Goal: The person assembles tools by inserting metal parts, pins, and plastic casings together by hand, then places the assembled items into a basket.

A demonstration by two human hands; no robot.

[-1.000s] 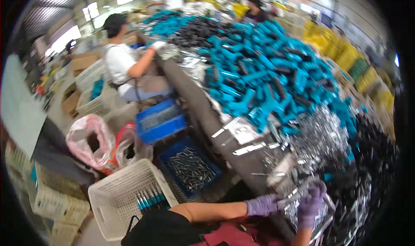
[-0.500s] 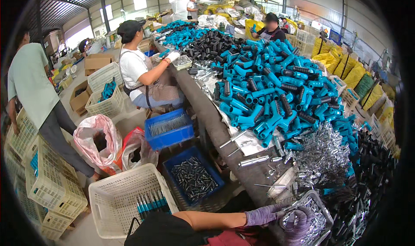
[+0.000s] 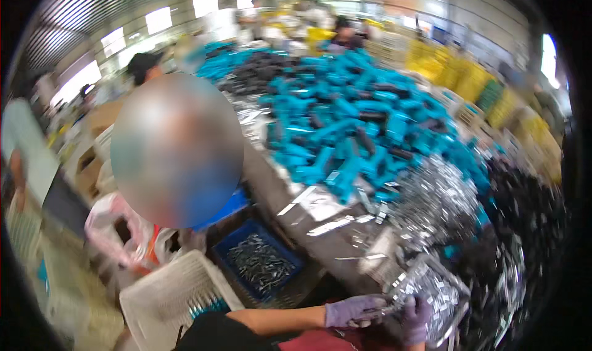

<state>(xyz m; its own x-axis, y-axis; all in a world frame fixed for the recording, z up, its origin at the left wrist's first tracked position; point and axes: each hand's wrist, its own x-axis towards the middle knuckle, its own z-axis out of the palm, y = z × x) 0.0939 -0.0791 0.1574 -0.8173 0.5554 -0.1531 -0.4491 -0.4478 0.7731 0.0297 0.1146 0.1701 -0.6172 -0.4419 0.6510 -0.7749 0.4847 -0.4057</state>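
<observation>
Gloves point(image 3: 336, 314) of purple cloth cover the left hand point(image 3: 356, 311) and the right hand point(image 3: 417, 321), which are held low at the near edge of the worktop point(image 3: 328, 244). The left hand is just beside a shallow tray point(image 3: 465, 295), its fingers bent and drawn together; blur leaves it unclear whether they pinch anything. The right hand is over the near left side of the tray, fingers pointing up and away from the body; whether it grips a part cannot be told. Small silver parts point(image 3: 436, 295) fill the tray, which stands at the near right end of the worktop. Beyond it rises a loose heap of shiny metal pieces point(image 3: 435, 200), touching a much larger heap of blue-green plastic handles point(image 3: 370, 126); a pile of black pieces point(image 3: 524, 221) spreads along the right. Several metal rods point(image 3: 333, 227) lie on the worktop, left of the shiny heap. Below, on the left, a blue bin point(image 3: 223, 255) holds small metal bits point(image 3: 262, 263), and a white crate point(image 3: 151, 298) just beside it holds a few blue-green things point(image 3: 208, 306). Beyond the heaps, a person point(image 3: 346, 38) is near yellow sacks point(image 3: 459, 73).
</observation>
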